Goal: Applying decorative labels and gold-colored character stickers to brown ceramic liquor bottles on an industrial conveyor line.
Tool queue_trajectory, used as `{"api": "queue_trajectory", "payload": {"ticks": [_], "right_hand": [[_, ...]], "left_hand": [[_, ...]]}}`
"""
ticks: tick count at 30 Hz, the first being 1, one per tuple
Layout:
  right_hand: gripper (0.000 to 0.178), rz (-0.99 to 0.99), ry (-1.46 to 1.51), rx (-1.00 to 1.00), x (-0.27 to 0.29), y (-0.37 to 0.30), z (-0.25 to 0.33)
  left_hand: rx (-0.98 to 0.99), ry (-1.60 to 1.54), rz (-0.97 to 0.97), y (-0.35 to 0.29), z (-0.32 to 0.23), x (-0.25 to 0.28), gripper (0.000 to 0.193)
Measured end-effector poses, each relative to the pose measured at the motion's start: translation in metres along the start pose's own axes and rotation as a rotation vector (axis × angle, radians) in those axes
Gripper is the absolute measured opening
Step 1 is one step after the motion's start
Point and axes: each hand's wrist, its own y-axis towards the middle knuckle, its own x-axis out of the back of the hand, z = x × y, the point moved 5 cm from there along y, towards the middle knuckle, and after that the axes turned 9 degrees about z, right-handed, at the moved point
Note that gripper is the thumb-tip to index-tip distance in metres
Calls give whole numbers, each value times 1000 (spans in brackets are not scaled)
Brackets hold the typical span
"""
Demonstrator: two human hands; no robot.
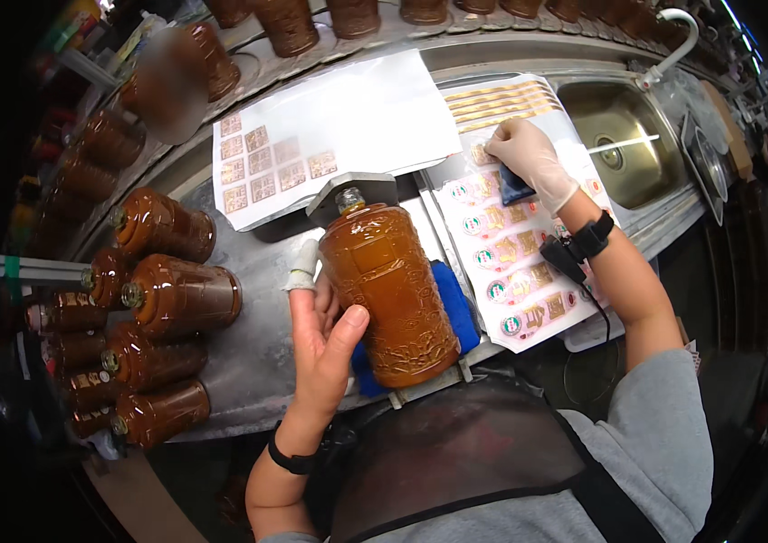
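Note:
A large amber-brown embossed bottle (390,294) lies tilted in front of me, its glass neck at a grey angled stop and its body over a blue cloth (458,308). My left hand (322,348) grips its left side, thumb on the glass; white wrapping covers one fingertip. My right hand (529,156), in a pale thin glove, is closed in a pinch over a sheet of stickers (529,319) with gold and pink labels. What its fingertips hold is too small to make out. Under that palm sits a dark blue object (515,184), partly hidden.
Several similar bottles (186,299) lie at the left, and more brown bottles (284,23) stand along the curved far ledge. A white sheet (357,118) with small square gold labels lies beyond my bottle. At far right is a steel sink (574,100) with a white tap (687,32).

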Motion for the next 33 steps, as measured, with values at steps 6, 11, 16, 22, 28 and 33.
{"api": "queue_trajectory", "payload": {"ticks": [6, 11, 16, 22, 28, 33], "right_hand": [[16, -126, -46, 168, 8, -45, 32], [17, 125, 304, 166, 17, -137, 95], [8, 522, 699, 308, -5, -198, 148], [10, 262, 520, 371, -32, -191, 144], [10, 129, 390, 562, -34, -190, 146], [14, 175, 555, 392, -39, -187, 138]], "left_hand": [[13, 9, 2, 1, -3, -1, 85], [-10, 1, 21, 1, -2, 2, 80], [-52, -144, -2, 3, -3, 3, 75], [-64, -85, 1, 2, -8, -7, 73], [-29, 58, -52, 5, -5, -8, 76], [-5, 53, -57, 7, -4, -6, 76]]}}
